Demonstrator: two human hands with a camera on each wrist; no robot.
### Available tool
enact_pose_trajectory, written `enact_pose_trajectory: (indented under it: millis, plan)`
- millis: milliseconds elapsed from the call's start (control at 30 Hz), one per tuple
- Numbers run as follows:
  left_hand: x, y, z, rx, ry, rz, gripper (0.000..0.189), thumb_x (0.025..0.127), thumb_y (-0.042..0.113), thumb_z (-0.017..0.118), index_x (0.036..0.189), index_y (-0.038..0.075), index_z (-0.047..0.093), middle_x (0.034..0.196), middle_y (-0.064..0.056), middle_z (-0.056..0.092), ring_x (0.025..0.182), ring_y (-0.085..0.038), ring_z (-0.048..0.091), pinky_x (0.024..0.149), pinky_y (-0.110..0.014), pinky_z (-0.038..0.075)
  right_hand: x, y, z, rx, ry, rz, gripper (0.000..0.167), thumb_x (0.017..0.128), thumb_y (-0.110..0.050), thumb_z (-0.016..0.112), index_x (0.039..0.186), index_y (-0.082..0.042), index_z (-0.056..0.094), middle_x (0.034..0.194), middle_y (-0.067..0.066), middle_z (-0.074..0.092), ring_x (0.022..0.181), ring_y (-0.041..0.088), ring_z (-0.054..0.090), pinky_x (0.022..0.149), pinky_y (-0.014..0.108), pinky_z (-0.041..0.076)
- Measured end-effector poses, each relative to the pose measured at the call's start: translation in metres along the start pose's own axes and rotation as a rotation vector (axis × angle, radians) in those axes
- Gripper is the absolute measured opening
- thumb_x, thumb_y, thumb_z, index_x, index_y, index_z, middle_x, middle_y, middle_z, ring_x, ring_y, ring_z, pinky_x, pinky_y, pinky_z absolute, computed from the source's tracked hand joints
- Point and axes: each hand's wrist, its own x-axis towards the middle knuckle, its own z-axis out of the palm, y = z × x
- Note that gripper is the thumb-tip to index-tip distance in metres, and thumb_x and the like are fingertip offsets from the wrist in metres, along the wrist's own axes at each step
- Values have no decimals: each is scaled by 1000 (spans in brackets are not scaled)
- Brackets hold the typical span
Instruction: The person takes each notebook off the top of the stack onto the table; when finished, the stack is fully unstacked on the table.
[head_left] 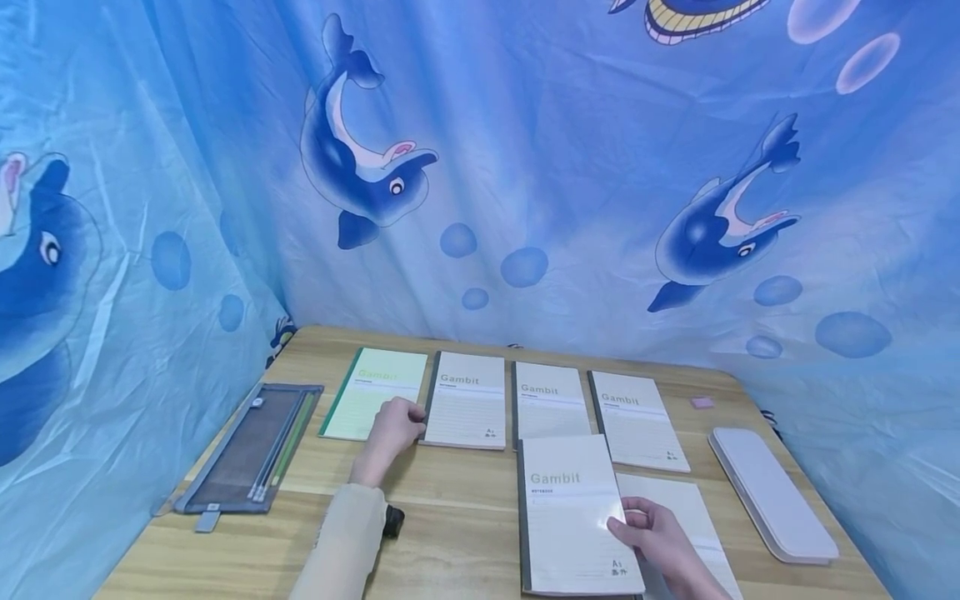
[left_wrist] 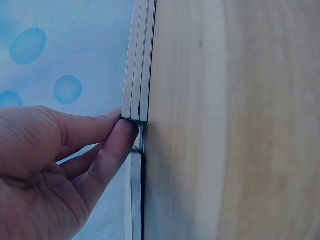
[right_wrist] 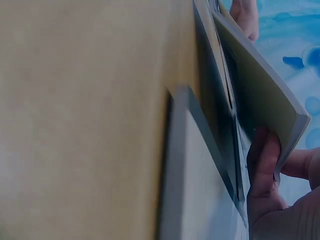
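Observation:
My left hand (head_left: 392, 429) reaches between the green notebook (head_left: 382, 392) and a white notebook stack (head_left: 465, 404). In the left wrist view, the left hand (left_wrist: 65, 160) has thumb and forefinger at the corner of layered notebooks (left_wrist: 137, 65), seemingly pinching it. My right hand (head_left: 656, 533) holds a white "Gambit" notebook (head_left: 570, 517) by its right edge, thumb on the cover and fingers behind. The right wrist view shows this held notebook (right_wrist: 270, 95) tilted up off the table. Partly hidden beneath it lies another white notebook (head_left: 686, 508).
Two more white notebooks, one in the middle (head_left: 551, 408) and one farther right (head_left: 637, 425), lie in the back row. A mesh pencil pouch (head_left: 243, 450) lies left. A pale case (head_left: 772, 492) and a pink eraser-like block (head_left: 702, 402) lie right. A dolphin curtain (head_left: 555, 167) encloses the table.

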Motion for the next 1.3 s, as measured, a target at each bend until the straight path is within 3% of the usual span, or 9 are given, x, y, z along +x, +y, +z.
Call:
enact_pose_trajectory:
  millis: [100,333,600,800,867,1000,1067,1167,1300]
  plan:
    - [0,0,0,-2,1,-3,23,83,-6,72,106,-6,72,103,-22,72,102,-37,67,91,-48,54,-5,3,1,5,-32,-16,60,94,-18,69,130,20,39,93,8,72,83,24,70,73,37,58]
    - [-1,-3,0,-4,-4,8,23,83,-7,71,106,-8,72,101,-22,72,100,-37,67,90,-48,54,-13,8,1,-176,-17,-45,67,96,-21,67,131,26,34,93,7,70,90,24,66,79,42,57]
    - [0,-4,1,-5,4,21,22,83,-7,71,105,-8,72,100,-22,72,99,-37,68,90,-48,54,-24,8,13,-151,66,-21,63,89,-18,74,127,21,42,82,2,59,69,14,55,60,26,50]
    - [1,-5,2,-15,-5,4,21,83,-6,71,105,-7,72,100,-21,72,98,-36,68,89,-48,55,-30,2,17,-286,111,-44,56,86,-21,77,123,13,51,93,5,57,60,14,51,56,30,51]
    - [1,-5,2,-20,-8,0,21,83,-7,71,105,-7,72,100,-20,72,99,-36,68,90,-48,54,-30,0,18,-360,127,-52,54,85,-23,78,120,11,55,98,5,61,75,25,61,70,40,57]
    - [-1,-3,1,-30,-10,3,22,83,-7,70,105,-8,72,100,-21,72,99,-37,68,90,-48,54,-30,-1,19,-462,131,-70,50,83,-23,80,114,9,59,96,4,64,101,34,61,84,49,55]
    - [-2,-1,1,-25,-6,13,21,83,-8,71,104,-8,72,98,-21,72,97,-37,68,88,-47,55,-29,0,18,-477,108,-95,49,83,-21,80,113,10,58,91,2,63,86,26,63,77,40,56]
    - [-2,0,0,-25,0,18,21,83,-8,71,103,-9,72,97,-20,72,96,-36,68,87,-46,56,-28,2,16,-482,60,-150,55,84,-19,78,117,18,54,83,0,57,56,8,46,55,24,48]
    - [-1,-1,1,-35,-1,-1,21,84,-7,71,104,-8,72,99,-20,72,98,-36,68,89,-47,55,-28,3,15,-491,16,-196,60,85,-17,77,120,23,50,80,0,53,47,2,32,43,21,34]
